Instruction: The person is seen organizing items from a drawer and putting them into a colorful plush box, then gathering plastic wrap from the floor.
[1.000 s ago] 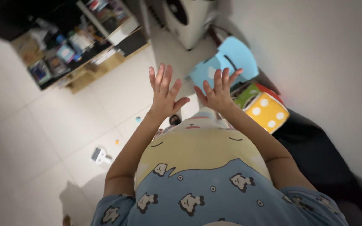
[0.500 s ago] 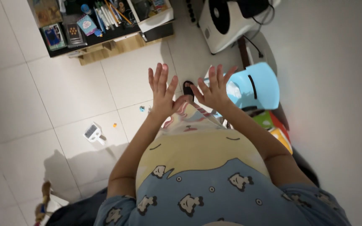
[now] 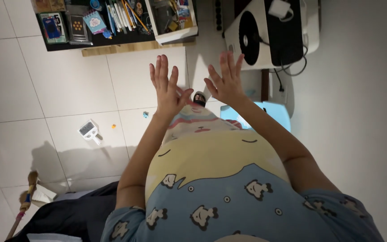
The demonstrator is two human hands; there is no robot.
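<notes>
Left hand [image 3: 165,88] raised, palm open, fingers spread, holding nothing. Right hand [image 3: 225,83] likewise open and empty, just beside left, small gap between. Both hover over white tiled floor [image 3: 68,85]. White fan heater [image 3: 269,33] nearest right hand. Black shelf [image 3: 113,22] with pens and books beyond left hand. Pale blue stool [image 3: 265,114] beneath right forearm.

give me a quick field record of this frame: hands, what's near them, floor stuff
left hand: raised, fingers spread, holds nothing
right hand: raised, fingers spread, holds nothing
between hands: apart, not touching
beyond right hand: white fan unit with a cord
beyond left hand: low shelf of books and pens
floor: white tiles, small white gadget, broom at lower left
below right hand: light blue stool
</notes>
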